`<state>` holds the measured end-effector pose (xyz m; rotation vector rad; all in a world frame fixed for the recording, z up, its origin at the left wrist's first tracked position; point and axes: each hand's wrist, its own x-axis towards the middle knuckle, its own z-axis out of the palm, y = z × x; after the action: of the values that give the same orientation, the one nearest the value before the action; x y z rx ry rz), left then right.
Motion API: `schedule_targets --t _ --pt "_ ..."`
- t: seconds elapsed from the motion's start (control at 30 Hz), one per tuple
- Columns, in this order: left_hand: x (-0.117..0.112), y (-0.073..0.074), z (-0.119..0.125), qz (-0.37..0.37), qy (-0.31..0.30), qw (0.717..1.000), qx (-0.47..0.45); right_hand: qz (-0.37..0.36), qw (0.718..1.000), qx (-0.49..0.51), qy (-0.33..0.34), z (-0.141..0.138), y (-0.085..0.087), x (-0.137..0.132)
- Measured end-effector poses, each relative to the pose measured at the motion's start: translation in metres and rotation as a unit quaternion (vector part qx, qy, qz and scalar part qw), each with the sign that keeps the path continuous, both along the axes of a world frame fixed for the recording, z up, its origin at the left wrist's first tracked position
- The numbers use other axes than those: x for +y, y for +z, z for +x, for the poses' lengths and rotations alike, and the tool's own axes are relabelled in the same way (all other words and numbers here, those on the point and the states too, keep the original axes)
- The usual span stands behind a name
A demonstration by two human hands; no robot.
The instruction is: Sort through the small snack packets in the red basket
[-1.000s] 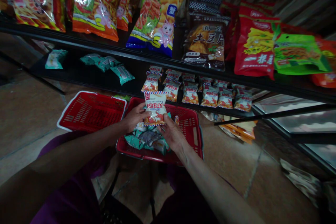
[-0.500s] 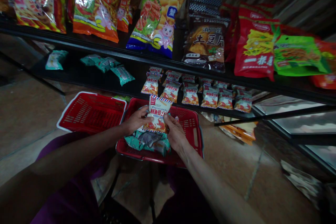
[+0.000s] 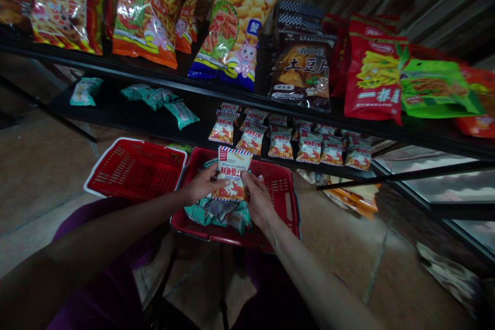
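Observation:
Between my two hands is a small white and orange snack bag (image 3: pixel 231 172) with a striped top edge, its printed front facing me. My left hand (image 3: pixel 201 184) pinches its left side and my right hand (image 3: pixel 258 193) grips the right side, so both are closed on it. Below it, teal snack packets (image 3: pixel 220 212) lie in a red plastic basket (image 3: pixel 276 171) in front of me. Matching white and orange bags (image 3: pixel 280 142) stand in rows on the lower shelf, just beyond the basket.
A second red basket (image 3: pixel 129 170) with a white rim sits at the left. Several teal packets (image 3: pixel 181 112) lie on the lower black shelf (image 3: pixel 119 113). Large snack bags (image 3: pixel 232 26) line the upper shelf. Orange packaging (image 3: pixel 353 198) rests under the shelf at right.
The scene sits slightly lower in view. Both hands still hold the snack bag over the basket, and the bag stands a little more upright.

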<state>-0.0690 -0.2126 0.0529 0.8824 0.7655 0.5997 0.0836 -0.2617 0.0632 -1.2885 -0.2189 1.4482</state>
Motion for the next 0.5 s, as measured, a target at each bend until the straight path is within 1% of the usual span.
schedule_targets --t 0.1,0.2,0.33,0.5 --pt "-0.0004 -0.0012 0.0002 0.01 -0.003 1.0 0.007 -0.003 1.0 -0.007 0.006 0.0001 -0.0017 -0.0001" --pt "-0.0006 -0.0019 0.0 0.014 -0.011 1.0 0.014 -0.012 1.0 -0.016 -0.01 0.0003 -0.0019 0.0004" --pt "-0.0014 -0.0038 -0.0006 0.018 -0.028 0.999 0.017 -0.016 0.999 -0.023 -0.034 0.0003 0.0021 0.0011" --pt "-0.0049 -0.0053 0.0003 0.015 -0.037 0.999 0.002 -0.022 0.998 -0.025 -0.044 0.001 0.004 0.0009"
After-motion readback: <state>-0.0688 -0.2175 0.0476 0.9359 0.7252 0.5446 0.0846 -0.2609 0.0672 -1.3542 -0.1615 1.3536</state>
